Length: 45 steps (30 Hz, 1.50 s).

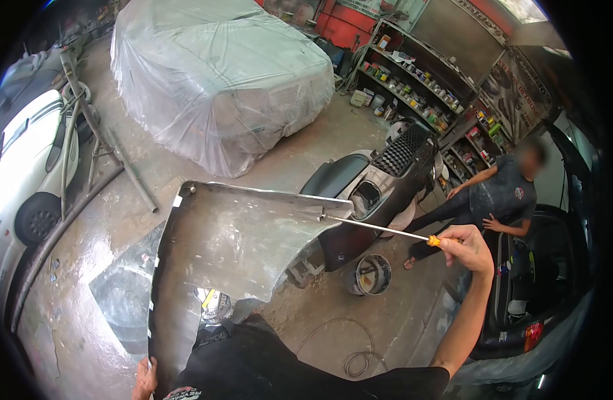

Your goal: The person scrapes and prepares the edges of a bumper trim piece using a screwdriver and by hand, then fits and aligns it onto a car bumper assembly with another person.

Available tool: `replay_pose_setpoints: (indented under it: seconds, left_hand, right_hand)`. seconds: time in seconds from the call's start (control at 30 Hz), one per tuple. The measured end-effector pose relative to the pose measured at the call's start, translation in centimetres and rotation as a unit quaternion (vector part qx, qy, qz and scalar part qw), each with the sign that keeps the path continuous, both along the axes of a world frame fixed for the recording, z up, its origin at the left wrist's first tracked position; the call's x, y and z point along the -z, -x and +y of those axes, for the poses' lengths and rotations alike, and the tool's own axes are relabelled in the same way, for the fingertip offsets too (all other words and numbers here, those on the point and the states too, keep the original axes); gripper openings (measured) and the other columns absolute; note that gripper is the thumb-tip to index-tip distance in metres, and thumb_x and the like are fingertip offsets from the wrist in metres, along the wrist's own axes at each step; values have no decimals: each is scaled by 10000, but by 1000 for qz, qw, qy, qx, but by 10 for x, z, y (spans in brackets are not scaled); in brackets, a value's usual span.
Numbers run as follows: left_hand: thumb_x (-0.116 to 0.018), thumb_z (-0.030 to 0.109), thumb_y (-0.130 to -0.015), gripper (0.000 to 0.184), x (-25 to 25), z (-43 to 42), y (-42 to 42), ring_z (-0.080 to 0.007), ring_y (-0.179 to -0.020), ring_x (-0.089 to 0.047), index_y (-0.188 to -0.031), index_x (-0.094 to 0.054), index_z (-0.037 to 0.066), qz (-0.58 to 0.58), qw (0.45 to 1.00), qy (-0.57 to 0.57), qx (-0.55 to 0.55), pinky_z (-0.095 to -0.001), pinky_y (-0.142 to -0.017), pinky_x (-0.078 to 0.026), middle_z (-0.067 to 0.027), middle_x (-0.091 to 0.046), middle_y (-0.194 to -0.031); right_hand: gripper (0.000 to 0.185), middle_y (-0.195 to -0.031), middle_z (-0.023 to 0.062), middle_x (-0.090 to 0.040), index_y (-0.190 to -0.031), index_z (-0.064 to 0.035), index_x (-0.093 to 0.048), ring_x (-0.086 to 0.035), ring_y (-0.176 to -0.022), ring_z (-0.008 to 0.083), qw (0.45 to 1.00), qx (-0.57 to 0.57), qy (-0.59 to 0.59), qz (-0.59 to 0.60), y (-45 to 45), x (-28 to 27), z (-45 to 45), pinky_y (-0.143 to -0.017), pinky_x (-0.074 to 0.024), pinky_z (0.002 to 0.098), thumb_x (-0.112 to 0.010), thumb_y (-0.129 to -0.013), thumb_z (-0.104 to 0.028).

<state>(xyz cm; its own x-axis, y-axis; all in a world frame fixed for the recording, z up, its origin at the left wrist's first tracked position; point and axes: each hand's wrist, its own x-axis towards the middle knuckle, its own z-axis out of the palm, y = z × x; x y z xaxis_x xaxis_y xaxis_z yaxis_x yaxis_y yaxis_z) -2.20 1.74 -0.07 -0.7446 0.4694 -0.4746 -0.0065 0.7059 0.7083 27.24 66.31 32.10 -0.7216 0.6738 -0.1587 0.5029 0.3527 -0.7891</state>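
A grey metal car fender [233, 220] with a curved wheel-arch cutout stretches in front of my body, its inner side facing up. My left hand [145, 379] is closed on its lower left edge. In my right hand [465, 248] is a long screwdriver [386, 230], held by its orange-yellow handle. The shaft points left, and its tip is at a small fitting [322, 215] near the fender's right end. Whether the tip is seated in the fitting, I cannot tell. My left fingers are partly hidden.
A plastic-covered car [220, 80] stands ahead, a white car [33, 173] at left. Beyond the fender are a car bumper [360, 193] and a bucket [372, 275]. A person [500, 193] stands at right beside a dark car [540, 280]. A hose [360, 360] lies on the floor; shelves [413, 87] hold cans.
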Motion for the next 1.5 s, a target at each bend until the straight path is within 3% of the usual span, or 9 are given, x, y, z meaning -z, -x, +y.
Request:
replay_pose_setpoints:
  seconds: [0.3, 0.4, 0.5, 0.6, 0.7, 0.8, 0.9, 1.0, 1.5]
  left_hand:
    - [-389, 438, -1028, 521, -10, 6, -3, -190, -617, -425, -832, -558, -15, -1, 1000, -30, 1, -399, -578, -364, -91, -475, -632]
    - [-403, 434, -1027, 508, 23, -7, -6, -161, -624, -427, -855, -567, -15, 57, 993, -102, -3, -375, -573, -370, -53, -487, -637]
    - [-409, 431, -1027, 499, 23, -13, -9, -146, -630, -427, -858, -564, -12, 47, 997, -67, -13, -366, -578, -382, -31, -483, -641]
    - [-399, 421, -1030, 489, 16, -12, -7, -198, -646, -454, -850, -557, -5, -25, 999, 13, -30, -394, -615, -394, -79, -493, -656]
    - [-424, 405, -1000, 494, 2, -1, -8, -264, -601, -469, -831, -561, -38, 92, 996, -3, 22, -422, -588, -388, -164, -513, -631]
    - [-411, 422, -999, 516, 1, -5, -2, -284, -600, -470, -803, -538, -38, 36, 998, 40, 22, -445, -595, -385, -181, -502, -624]
    - [-413, 421, -999, 519, 29, -22, 4, -266, -586, -454, -773, -518, -35, 134, 987, 0, 91, -436, -581, -377, -168, -485, -604]
    - [-416, 421, -998, 521, 24, -18, 6, -273, -579, -441, -766, -517, -34, 69, 995, 42, 55, -432, -575, -375, -176, -473, -598]
    - [-398, 435, -997, 543, 42, -29, 5, -404, -607, -431, -741, -496, -33, 158, 981, -18, 107, -465, -597, -369, -239, -472, -626]
  right_hand:
    - [275, -595, 18, -575, -873, 52, -697, -539, -471, 79, 1000, -3, -13, -11, 6, -3, -3, -437, -461, 216, -696, -876, -223]
    - [286, -591, 16, -569, -876, 50, -694, -539, -457, 83, 998, 3, 53, -43, 4, -1, 1, -438, -466, 213, -691, -881, -236]
    - [277, -597, 17, -572, -893, 45, -691, -535, -440, 86, 993, 3, 103, -63, 5, 0, 4, -440, -470, 211, -699, -880, -232]
    - [250, -632, 25, -589, -918, 44, -689, -550, -477, 82, 998, 19, 56, -29, 6, 10, 3, -448, -481, 214, -714, -873, -201]
    - [224, -679, 35, -607, -926, 43, -689, -569, -525, 82, 999, 8, 36, 13, 7, 20, 6, -459, -495, 219, -725, -864, -169]
    - [164, -684, 14, -617, -921, 17, -705, -571, -537, 64, 998, 29, 56, 7, 8, 22, 7, -489, -492, 206, -736, -853, -128]
    - [174, -696, 11, -620, -932, 20, -705, -573, -551, 64, 997, 20, 81, 10, 5, 29, 11, -488, -493, 208, -739, -849, -128]
    - [170, -696, 11, -619, -925, 24, -707, -575, -553, 67, 996, 27, 81, 7, 2, 32, 11, -485, -491, 210, -739, -845, -123]
    - [247, -570, 15, -572, -867, 30, -705, -537, -456, 81, 996, 22, 82, -36, -2, 26, 9, -418, -460, 229, -696, -878, -216]
